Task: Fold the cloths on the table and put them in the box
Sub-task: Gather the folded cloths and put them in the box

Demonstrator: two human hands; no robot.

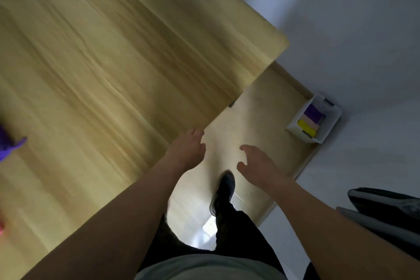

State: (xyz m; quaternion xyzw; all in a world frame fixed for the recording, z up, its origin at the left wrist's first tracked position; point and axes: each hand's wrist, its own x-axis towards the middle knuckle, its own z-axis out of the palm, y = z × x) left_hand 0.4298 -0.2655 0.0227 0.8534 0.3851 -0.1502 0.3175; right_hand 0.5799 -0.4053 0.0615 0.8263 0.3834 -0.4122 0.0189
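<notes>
The wooden table (118, 57) fills the left and middle of the head view, tilted and blurred. A purple cloth (10, 144) lies at its left edge, mostly cut off, with a bit of pink cloth (1, 231) below it. A white box (327, 123) stands on the floor at the right by the wall, holding folded purple, pink and yellow cloths side by side. My left hand (189, 146) hovers at the table's right edge, fingers loosely curled and holding nothing. My right hand (255, 162) hangs over the floor, relaxed and holding nothing, well short of the box.
Pale wooden floor (261, 109) lies between the table and the white wall. My black shoe (223, 188) and dark trouser leg are below my hands. A black object (386, 202) sits at the right edge, with a grey panel under it.
</notes>
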